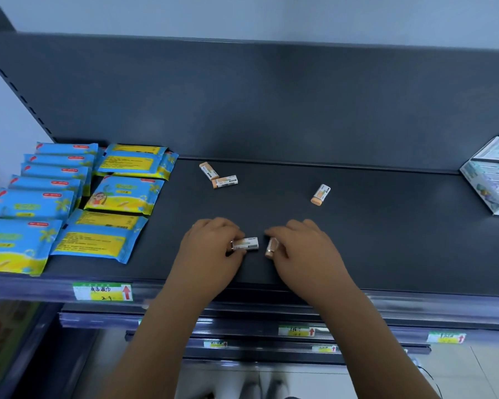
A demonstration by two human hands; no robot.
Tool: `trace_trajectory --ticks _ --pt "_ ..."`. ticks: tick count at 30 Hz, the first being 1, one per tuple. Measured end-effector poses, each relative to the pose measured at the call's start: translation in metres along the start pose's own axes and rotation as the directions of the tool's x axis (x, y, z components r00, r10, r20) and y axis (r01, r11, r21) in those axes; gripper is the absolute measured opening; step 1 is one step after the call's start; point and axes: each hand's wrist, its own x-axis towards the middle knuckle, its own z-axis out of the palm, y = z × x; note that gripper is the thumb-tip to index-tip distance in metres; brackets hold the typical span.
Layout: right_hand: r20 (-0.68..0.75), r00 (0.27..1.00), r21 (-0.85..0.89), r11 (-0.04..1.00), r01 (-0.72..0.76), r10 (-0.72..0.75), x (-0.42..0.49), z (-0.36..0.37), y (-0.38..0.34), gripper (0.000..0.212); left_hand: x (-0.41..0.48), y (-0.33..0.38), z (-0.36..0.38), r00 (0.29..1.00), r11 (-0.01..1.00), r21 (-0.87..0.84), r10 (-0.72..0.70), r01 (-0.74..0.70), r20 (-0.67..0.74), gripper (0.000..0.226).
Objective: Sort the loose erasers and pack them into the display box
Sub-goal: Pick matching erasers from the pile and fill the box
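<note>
Shop: shelf (372, 231) with price labels (103, 291)

on the shelf (386, 240) i see the wipe packs (69, 203) filling the left of the frame. just right of them, toward the back, a rear eraser (209, 170) touches a second eraser (224, 182). a lone eraser (320, 194) lies right of centre, well apart. at lower centre the left hand (211, 249) holds a left eraser (246, 243) near the right eraser (271, 247) in the right hand (303, 249). the display box (496, 180) stands at the far right edge.
</note>
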Motion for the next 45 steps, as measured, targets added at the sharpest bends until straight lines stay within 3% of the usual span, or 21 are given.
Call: trace_trajectory --ticks 3,10,19,25,33,39,45 --pt "0.066 0.998 -0.002 1.000 -0.021 0.021 0.000 -0.007 0.002 0.034 0.001 -0.002 -0.001 1.000 1.000 -0.003 0.010 -0.010 -0.020 0.025" --pt "-0.012 0.998 0.052 0.997 -0.061 0.062 0.003 -0.008 0.015 0.013 0.005 0.003 -0.004 0.995 0.998 -0.004 0.065 -0.065 -0.081 0.019" --pt "-0.161 0.982 0.172 0.983 -0.068 0.096 -0.009 -0.011 0.052 0.018 0.027 0.033 0.000 0.996 0.987 -0.152 0.052 -0.062 -0.067 0.024" --pt "-0.214 0.973 0.282 0.959 -0.026 0.090 -0.014 -0.026 0.104 0.024 0.045 0.077 0.028 0.996 0.985 -0.144 0.086 -0.091 -0.037 0.025" --pt "-0.238 0.968 0.364 0.931 0.013 0.079 -0.030 -0.085 0.225 0.024 0.084 0.175 0.080 0.976 0.982 0.048 0.189 -0.184 -0.112 0.020" --pt "-0.298 0.944 0.378 0.926 -0.019 0.141 -0.047 -0.154 0.348 0.025 0.125 0.303 0.144 0.986 0.992 0.011 0.126 -0.126 -0.106 0.024" --pt "-0.218 0.965 0.319 0.945 -0.073 0.148 -0.058 -0.191 0.444 0.024 0.152 0.398 0.206 0.991 0.994 -0.056 0.090 -0.095 -0.095 0.023"
